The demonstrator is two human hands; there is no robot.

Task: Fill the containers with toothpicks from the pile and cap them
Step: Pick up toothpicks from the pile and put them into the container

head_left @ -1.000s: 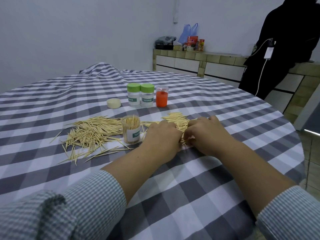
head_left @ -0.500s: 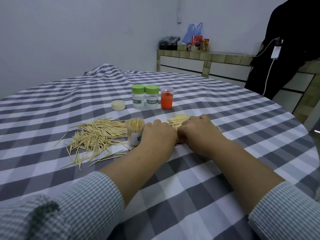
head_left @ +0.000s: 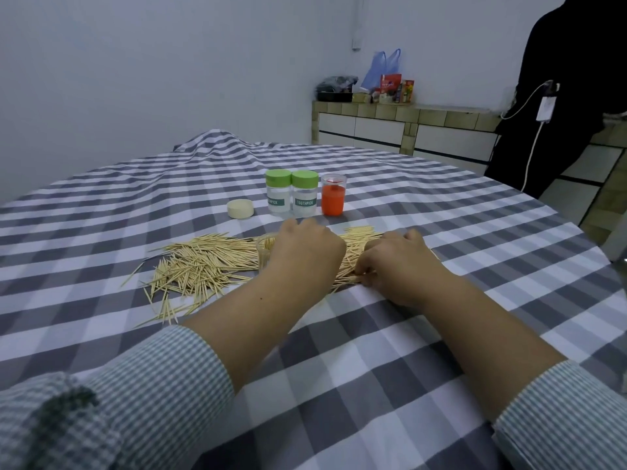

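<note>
- Head view: the open jar (head_left: 264, 250) stands at about 9 o'clock of the left hand (head_left: 307, 252), touching or just beside it and partly hidden behind it; a few toothpicks stand in it.
- The left hand's fingers are curled down; whether they hold anything I cannot tell.
- The right hand (head_left: 395, 262) is at 3 o'clock of the left, fingers curled onto a bunch (head_left: 353, 245) of toothpicks lying between the two hands. The bunch's long axis runs roughly 7 to 1 o'clock.
- Judged from this, the left hand is nearer the jar, so the bunch must travel toward 9 o'clock and be stood upright to go in.
- The loose pile (head_left: 200, 266) lies at 9 o'clock of the jar, sticks mostly pointing 8 to 2 o'clock.
- At 12 o'clock: two green-capped jars (head_left: 291, 195), an orange jar (head_left: 333, 195), a loose cream cap (head_left: 240, 208).
- The desk (head_left: 373, 351) wears a wrinkled grey check cloth; beyond are a tiled counter (head_left: 407, 127) and a dark-clad person (head_left: 573, 96).
</note>
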